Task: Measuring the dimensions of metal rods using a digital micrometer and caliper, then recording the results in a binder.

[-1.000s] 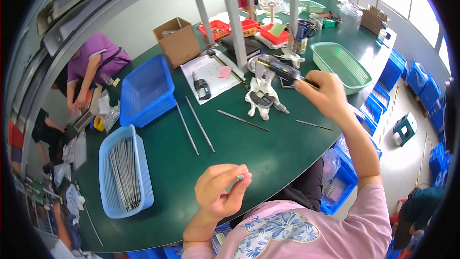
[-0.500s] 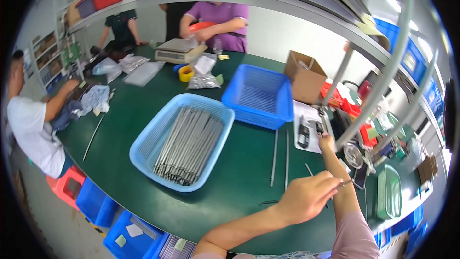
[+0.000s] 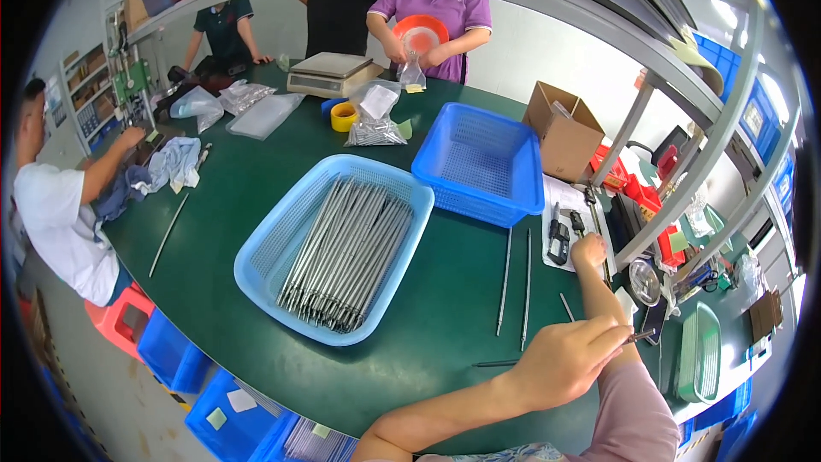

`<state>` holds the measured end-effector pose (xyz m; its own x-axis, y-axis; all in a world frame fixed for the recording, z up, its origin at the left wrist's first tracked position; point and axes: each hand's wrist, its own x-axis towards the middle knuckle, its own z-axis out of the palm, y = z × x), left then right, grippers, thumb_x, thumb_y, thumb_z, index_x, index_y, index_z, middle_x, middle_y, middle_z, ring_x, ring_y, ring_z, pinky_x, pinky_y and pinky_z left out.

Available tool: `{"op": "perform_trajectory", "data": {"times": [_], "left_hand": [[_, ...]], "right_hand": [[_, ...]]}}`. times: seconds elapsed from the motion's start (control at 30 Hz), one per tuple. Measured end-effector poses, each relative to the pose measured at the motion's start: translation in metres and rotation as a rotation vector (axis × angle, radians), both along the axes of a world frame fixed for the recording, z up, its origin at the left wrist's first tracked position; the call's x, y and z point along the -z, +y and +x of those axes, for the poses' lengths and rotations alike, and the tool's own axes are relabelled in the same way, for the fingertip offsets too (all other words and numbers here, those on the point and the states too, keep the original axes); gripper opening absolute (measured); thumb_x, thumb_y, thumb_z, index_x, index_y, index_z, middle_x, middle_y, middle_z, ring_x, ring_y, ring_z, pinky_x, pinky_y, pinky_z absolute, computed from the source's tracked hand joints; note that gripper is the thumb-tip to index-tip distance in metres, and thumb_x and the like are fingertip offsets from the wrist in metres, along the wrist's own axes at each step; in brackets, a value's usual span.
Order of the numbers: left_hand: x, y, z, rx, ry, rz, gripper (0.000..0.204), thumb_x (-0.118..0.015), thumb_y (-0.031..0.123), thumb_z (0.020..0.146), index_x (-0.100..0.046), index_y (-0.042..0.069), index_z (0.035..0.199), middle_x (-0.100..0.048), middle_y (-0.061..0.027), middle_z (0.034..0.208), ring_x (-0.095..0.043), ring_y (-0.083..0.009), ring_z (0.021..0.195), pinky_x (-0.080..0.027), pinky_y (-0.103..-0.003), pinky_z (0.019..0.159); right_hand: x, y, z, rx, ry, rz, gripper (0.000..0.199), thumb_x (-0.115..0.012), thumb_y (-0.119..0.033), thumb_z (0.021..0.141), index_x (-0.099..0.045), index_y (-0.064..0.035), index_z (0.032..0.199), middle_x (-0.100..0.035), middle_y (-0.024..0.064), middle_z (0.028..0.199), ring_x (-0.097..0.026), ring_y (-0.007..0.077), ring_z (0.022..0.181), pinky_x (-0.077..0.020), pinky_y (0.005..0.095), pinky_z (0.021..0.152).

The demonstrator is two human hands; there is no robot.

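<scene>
My left hand (image 3: 569, 362) is closed around a thin metal rod (image 3: 640, 336), whose end sticks out to the right past the fingers. A dark rod length (image 3: 494, 364) shows on the other side of that hand; I cannot tell whether it is the same piece. Farther out, my right hand (image 3: 590, 251) is closed over a caliper (image 3: 590, 197) on a white sheet, and its fingertips are partly hidden. Next to it lies a black handheld instrument (image 3: 558, 239). Two rods (image 3: 504, 282) lie side by side on the green table (image 3: 428, 385). A light blue basket (image 3: 248, 269) holds many metal rods (image 3: 346, 252).
Beyond the rods stand a blue basket (image 3: 539, 197) and a cardboard box (image 3: 560, 133). Metal shelf posts (image 3: 676, 205) rise on the right, near a green basket (image 3: 699, 351). Other people work across the table and at left, near a scale (image 3: 329, 77).
The view has shifted slightly. My left hand still holds the rod, and my right hand stays at the caliper. The person in purple now tilts a red bowl over a clear bag.
</scene>
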<state>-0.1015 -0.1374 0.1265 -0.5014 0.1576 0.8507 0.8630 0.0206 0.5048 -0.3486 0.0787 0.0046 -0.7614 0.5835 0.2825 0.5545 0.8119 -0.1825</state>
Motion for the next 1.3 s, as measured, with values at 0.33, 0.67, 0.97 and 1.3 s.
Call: {"op": "perform_trajectory", "data": {"times": [0.33, 0.67, 0.97, 1.3], "left_hand": [[0.004, 0.002, 0.013, -0.064, 0.154, -0.158, 0.024, -0.066, 0.003, 0.071, -0.061, 0.004, 0.095, -0.060, -0.0059, 0.080, -0.060, -0.0193, 0.062, -0.046, -0.027, 0.050], [0.052, 0.058, 0.025, 0.137, 0.463, -0.482, 0.031, -0.060, 0.008, 0.063, -0.063, 0.005, 0.093, -0.058, -0.0012, 0.081, -0.056, -0.0131, 0.063, -0.046, -0.026, 0.050], [0.104, 0.079, 0.026, 0.374, 0.509, -0.665, 0.027, -0.056, 0.013, 0.069, -0.059, 0.005, 0.095, -0.056, -0.0032, 0.083, -0.054, -0.0175, 0.067, -0.045, -0.030, 0.056], [0.119, 0.031, 0.003, 0.014, 0.009, -0.928, 0.076, -0.071, 0.026, 0.069, -0.033, 0.001, 0.130, -0.037, -0.0190, 0.126, -0.033, -0.0360, 0.121, -0.029, -0.044, 0.100]], "right_hand": [[-0.058, 0.011, 0.110, -0.747, 0.157, -0.716, 0.036, -0.051, -0.032, 0.083, -0.063, -0.0010, 0.069, -0.054, 0.0057, 0.054, -0.054, 0.0134, 0.052, -0.0425, 0.0277, 0.052], [-0.135, 0.021, 0.373, -0.983, -0.083, -0.784, 0.029, -0.051, -0.015, 0.083, -0.052, 0.0002, 0.059, -0.053, 0.0113, 0.057, -0.051, 0.0238, 0.050, -0.0389, 0.0339, 0.048], [-0.036, 0.013, 0.414, -0.639, 0.217, -0.839, 0.027, -0.051, -0.011, 0.083, -0.053, -0.0009, 0.058, -0.054, 0.0129, 0.055, -0.053, 0.0258, 0.050, -0.0400, 0.0358, 0.048], [0.004, -0.016, 0.374, -0.762, 0.404, -0.264, 0.022, -0.063, -0.014, 0.069, -0.052, -0.0051, 0.052, -0.051, 0.0105, 0.054, -0.052, 0.0296, 0.045, -0.0413, 0.0389, 0.043]]}}
